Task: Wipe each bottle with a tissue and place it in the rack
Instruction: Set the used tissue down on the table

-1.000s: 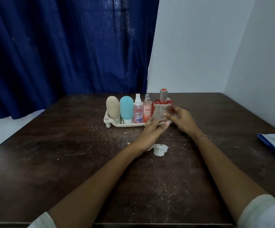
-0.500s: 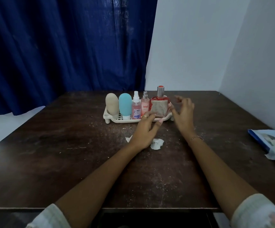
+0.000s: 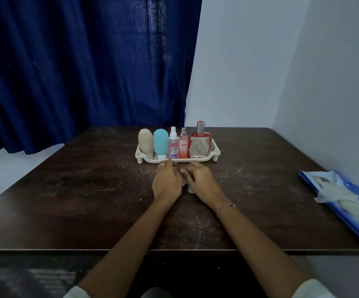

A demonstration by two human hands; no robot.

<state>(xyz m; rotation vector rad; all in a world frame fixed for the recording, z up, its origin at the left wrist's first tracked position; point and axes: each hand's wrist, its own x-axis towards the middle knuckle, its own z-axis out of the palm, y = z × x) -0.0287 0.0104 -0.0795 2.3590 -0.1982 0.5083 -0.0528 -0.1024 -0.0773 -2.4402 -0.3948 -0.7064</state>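
Resting together on the table [image 3: 66,190] at 6 o'clock of the rack [image 3: 195,159], the left hand [image 3: 166,179] and right hand [image 3: 203,179] lie loosely bent over a crumpled tissue [image 3: 191,190], and the head view cannot tell whether either grips it. All 5 bottles [image 3: 160,143] stand upright in the rack, the red perfume bottle [image 3: 200,145] at its 3 o'clock end; a knuckle bumping the near rim could topple the slim spray bottles [image 3: 173,147].
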